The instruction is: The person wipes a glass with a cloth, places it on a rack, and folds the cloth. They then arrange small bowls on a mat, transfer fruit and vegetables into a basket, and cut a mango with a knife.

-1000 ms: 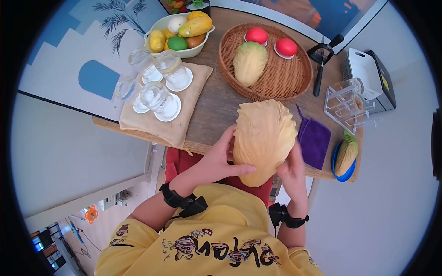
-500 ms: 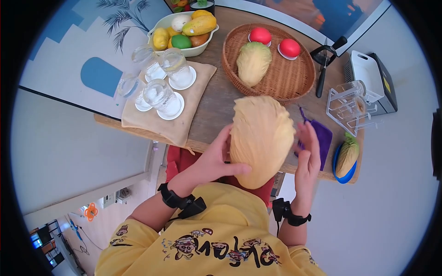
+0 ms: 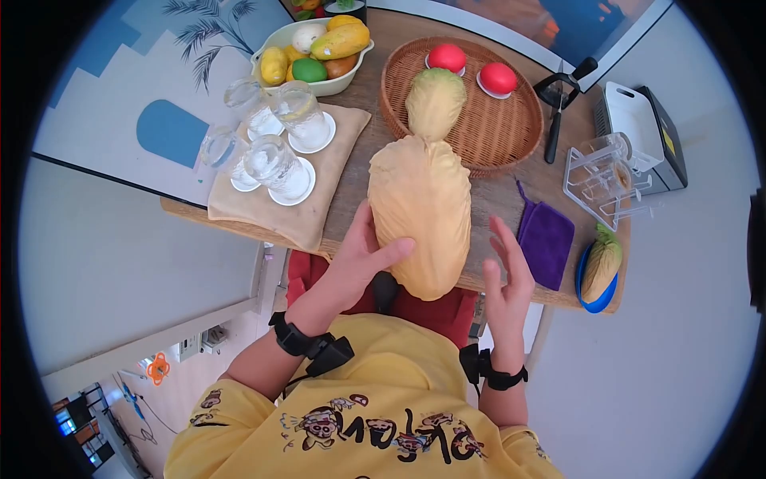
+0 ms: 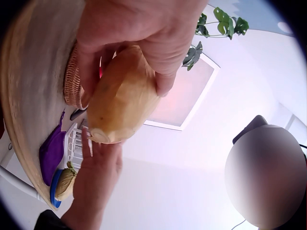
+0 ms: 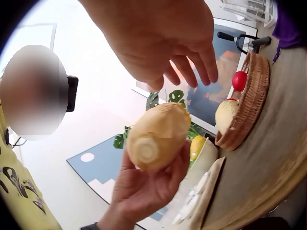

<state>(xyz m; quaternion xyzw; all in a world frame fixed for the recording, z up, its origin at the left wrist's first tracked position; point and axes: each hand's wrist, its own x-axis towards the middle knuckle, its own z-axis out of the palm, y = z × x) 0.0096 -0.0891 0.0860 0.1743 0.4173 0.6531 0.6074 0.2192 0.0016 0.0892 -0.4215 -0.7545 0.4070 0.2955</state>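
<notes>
Held with the left hand (image 3: 359, 254) a large pale-yellow napa cabbage (image 3: 421, 219), raised on the near side of the wicker tray (image 3: 499, 128), over the edge of the wooden table (image 3: 495, 199). Gripped this cabbage firmly from its left side, with the thumb lying on the leaves and the other fingers curled behind. In the head view, overlapped with its upper end the near rim of the tray; could not tell from this about real contact. Had the right hand (image 3: 511, 275) raised in front of the tray's right part, apart from the cabbage, with the fingers separated and loosely extended

Saw inside the tray, toward its left, a smaller napa cabbage (image 3: 436, 104), and toward its far side two red round objects (image 3: 445, 58) on white discs (image 3: 492, 94). Found right of the tray a black-handled tool (image 3: 551, 140), then farther a white rack (image 3: 589, 211). Noticed at the tray's near right a purple drawstring pouch (image 3: 546, 243) and, well beyond, a blue dish (image 3: 590, 306) with another cabbage (image 3: 602, 263). Observed left of the tray a fruit bowl (image 3: 343, 86) and four clear glasses (image 3: 299, 116)
</notes>
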